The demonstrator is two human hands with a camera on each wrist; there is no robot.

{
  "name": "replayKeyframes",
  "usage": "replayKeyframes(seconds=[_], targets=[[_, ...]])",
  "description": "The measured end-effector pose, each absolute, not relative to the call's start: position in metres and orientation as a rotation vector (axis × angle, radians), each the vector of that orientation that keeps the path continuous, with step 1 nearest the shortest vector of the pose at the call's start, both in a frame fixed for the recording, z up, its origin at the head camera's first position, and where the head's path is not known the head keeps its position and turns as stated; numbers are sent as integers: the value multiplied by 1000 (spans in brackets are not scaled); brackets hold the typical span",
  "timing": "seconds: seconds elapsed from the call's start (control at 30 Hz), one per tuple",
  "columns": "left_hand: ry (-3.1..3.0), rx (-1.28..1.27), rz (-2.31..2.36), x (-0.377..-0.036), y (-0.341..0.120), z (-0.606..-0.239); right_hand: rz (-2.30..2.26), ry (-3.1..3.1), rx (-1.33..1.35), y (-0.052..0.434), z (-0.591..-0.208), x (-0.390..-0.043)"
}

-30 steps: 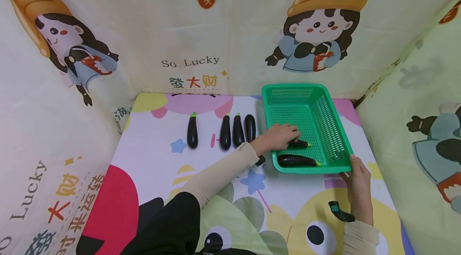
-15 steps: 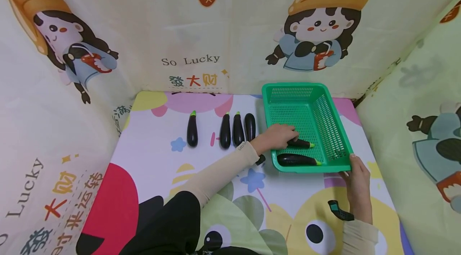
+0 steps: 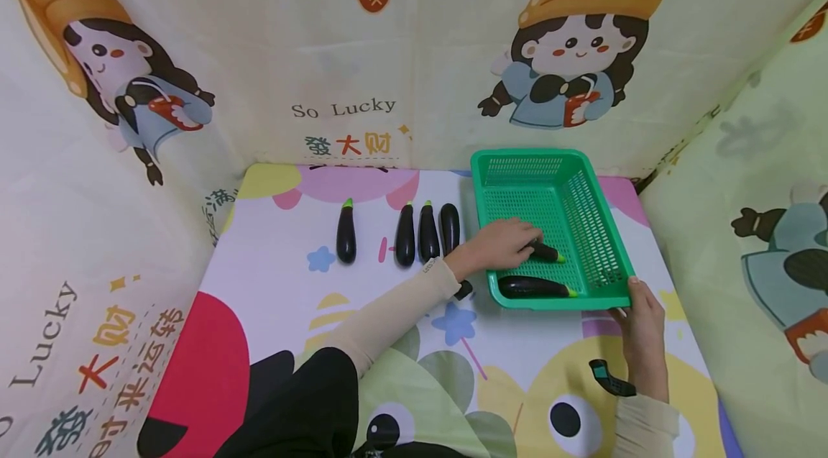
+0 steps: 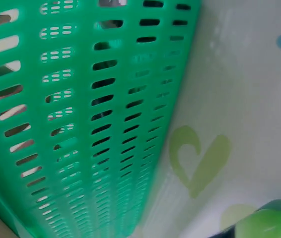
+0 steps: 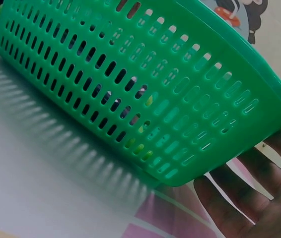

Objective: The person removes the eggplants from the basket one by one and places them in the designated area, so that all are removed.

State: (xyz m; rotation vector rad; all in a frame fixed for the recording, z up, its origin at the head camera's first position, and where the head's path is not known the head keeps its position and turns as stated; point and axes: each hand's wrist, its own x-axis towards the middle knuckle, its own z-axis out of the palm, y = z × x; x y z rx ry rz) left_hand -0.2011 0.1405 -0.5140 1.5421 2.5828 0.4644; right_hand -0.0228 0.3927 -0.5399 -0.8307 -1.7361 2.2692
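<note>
In the head view my left hand [image 3: 506, 244] reaches over the left side of a green plastic basket [image 3: 598, 217]. Its fingers are curled over an eggplant [image 3: 548, 252] inside, which shows only its green-tipped end. A second eggplant [image 3: 532, 287] lies along the basket's near wall, stem end to the right. My right hand [image 3: 647, 336] grips the basket's near right corner, thumb up at the rim. The right wrist view shows its fingers [image 5: 245, 191] under that corner and the slotted wall close up.
Left of the basket, three eggplants stand in a close row on the patterned tabletop, the middle eggplant [image 3: 428, 234] among them. Farther left lies a single eggplant [image 3: 346, 234]. Printed cloth [image 3: 446, 62] walls in the back and sides.
My left hand has shifted slightly right and covers more of its eggplant, whose green tip sits a little farther right. My right hand and the basket hold their place.
</note>
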Motion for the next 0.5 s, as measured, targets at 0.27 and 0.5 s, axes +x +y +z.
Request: replayKeyframes(seconds=[0.27, 0.5], targets=[[2568, 1541, 810, -191, 119, -509, 2269, -1758, -863, 393, -542, -22], [2665, 1535, 897, -182, 95, -498, 2264, -1743, -842, 393, -542, -23]])
